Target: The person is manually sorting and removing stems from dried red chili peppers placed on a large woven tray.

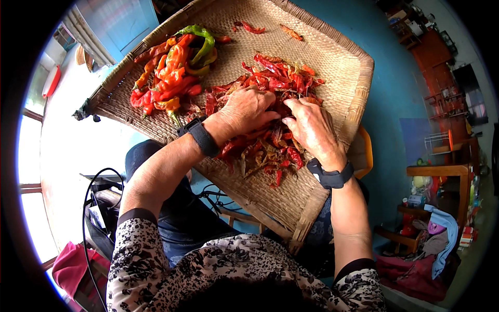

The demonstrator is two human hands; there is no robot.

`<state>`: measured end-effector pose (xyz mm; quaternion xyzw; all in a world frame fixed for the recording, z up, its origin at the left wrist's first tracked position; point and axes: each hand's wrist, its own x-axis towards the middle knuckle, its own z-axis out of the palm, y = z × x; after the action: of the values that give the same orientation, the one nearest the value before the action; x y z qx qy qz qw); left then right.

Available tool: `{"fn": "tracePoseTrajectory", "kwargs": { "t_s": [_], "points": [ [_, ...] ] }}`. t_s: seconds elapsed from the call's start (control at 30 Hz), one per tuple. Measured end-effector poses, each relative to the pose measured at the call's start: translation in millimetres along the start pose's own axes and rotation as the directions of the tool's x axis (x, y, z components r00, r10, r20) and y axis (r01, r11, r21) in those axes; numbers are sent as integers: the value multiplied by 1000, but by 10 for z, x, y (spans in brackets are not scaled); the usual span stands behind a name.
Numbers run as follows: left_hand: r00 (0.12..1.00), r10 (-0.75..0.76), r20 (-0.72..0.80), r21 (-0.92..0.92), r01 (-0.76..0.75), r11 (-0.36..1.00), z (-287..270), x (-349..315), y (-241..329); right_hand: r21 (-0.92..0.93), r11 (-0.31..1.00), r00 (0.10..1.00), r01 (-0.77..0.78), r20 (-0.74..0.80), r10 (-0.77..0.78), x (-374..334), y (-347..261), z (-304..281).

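Note:
A woven bamboo tray (322, 36) rests tilted across my lap, holding a loose pile of dried red chili peppers (278, 75). My left hand (247, 109) reaches into the middle of the pile, its fingers curled down among the dried peppers and their tips partly hidden. Close beside it, my right hand (314, 127) bends its fingers over the same pile, thumb and forefinger around some dried peppers. Exactly which pieces each hand grips is hard to see. A separate heap of fresh, glossy peppers (171, 73), mostly red and orange, lies at the tray's far left with a curled green pepper (202, 44).
A few stray dried peppers (252, 28) lie near the tray's far edge. An orange-rimmed seat (364, 151) shows by its right side. A black bag (99, 218) with a cable is at left. At right, clothes (442, 239) lie over wooden furniture (439, 170).

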<state>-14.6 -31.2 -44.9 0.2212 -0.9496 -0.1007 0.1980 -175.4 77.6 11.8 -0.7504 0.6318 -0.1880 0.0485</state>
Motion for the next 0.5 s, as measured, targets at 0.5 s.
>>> {"fn": "tracePoseTrajectory", "kwargs": {
  "t_s": [0.5],
  "points": [
    [998,-50,43,-27,51,998,82,31,-45,-116,990,991,-78,95,89,-26,1,159]
  ]
}}
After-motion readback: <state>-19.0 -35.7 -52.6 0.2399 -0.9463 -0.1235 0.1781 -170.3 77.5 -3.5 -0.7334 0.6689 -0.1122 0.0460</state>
